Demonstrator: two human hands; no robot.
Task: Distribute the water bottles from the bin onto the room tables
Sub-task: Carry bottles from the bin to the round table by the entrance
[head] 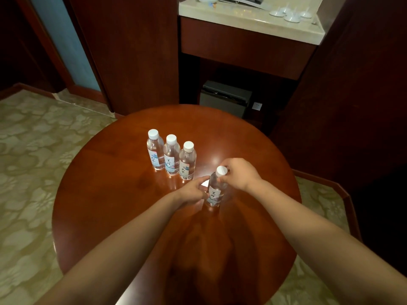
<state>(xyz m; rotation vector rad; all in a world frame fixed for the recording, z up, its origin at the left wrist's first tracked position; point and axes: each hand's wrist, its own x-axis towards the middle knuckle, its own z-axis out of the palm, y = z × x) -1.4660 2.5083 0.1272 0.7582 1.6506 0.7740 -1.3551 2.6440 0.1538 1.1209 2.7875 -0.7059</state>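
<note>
I have both hands on one water bottle (214, 192). My right hand (239, 173) pinches it at the white cap (221, 171), and my left hand (191, 191) holds the body at label height, fingers curled against its side. The bottle leans a little, base down at the round wooden table (110, 194); I cannot tell whether it sits fully on the wood.

The table top is glossy and reddish, with a bright glare spot just beyond the grip. Up and to the left of the grip, three more bottles stand upright in a slanting row, shoulder to shoulder: the far bottle (155, 150), the middle bottle (171, 157) and the near bottle (187, 162), which stands just beside my left fingers but apart from them.

Past the table, straight ahead of the grip, a dark box (224, 97) sits in a recess under a stone-topped counter (253, 20), a wall socket (257, 106) beside it. Upturned glasses (290, 15) stand on the counter. A dark wood panel (132, 51) rises to the left of the recess.

To the right of the grip, bare wood runs out to the table's rim. On the left there is more open table before the edge, then patterned carpet (33, 161). My forearms cross the near part of the table.
</note>
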